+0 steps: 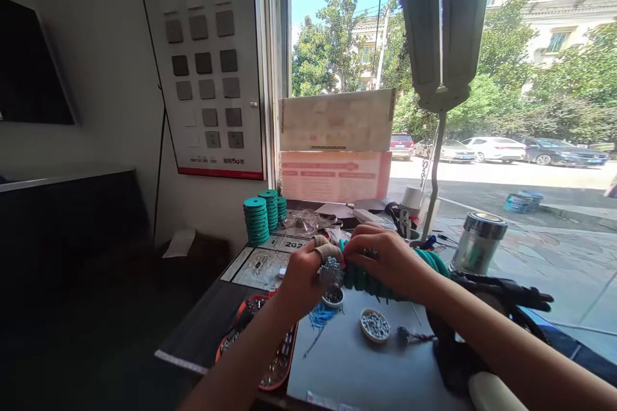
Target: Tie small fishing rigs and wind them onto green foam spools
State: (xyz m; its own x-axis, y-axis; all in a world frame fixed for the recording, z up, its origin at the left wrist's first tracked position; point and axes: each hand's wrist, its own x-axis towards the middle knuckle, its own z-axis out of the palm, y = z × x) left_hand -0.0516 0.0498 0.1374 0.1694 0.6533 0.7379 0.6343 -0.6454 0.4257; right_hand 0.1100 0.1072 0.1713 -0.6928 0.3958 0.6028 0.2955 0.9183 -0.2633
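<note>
My left hand [304, 273] is closed, with tan coverings on two of its fingers. A bunch of small grey-blue pieces [330, 271] sticks out below those fingers. My right hand [380, 253] reaches over a row of teal spools [369, 281] on a black stand [446, 334]. Its fingertips pinch together at the row's left end, meeting the left hand's fingertips; what lies between them is too small to make out. Below the hands are a small cup of dark bits [332, 297], some blue strips [322, 316] and a round dish of pale beads [375, 325].
An orange-rimmed tray [289, 359] of small metal parts lies at the left. Stacked teal spools [256, 221] stand at the back left. A lidded canister [479, 244] is behind the stand. One dark clump with a tail [403, 334] rests on the grey board [357, 366]. A lamp post [434, 173] rises by the window.
</note>
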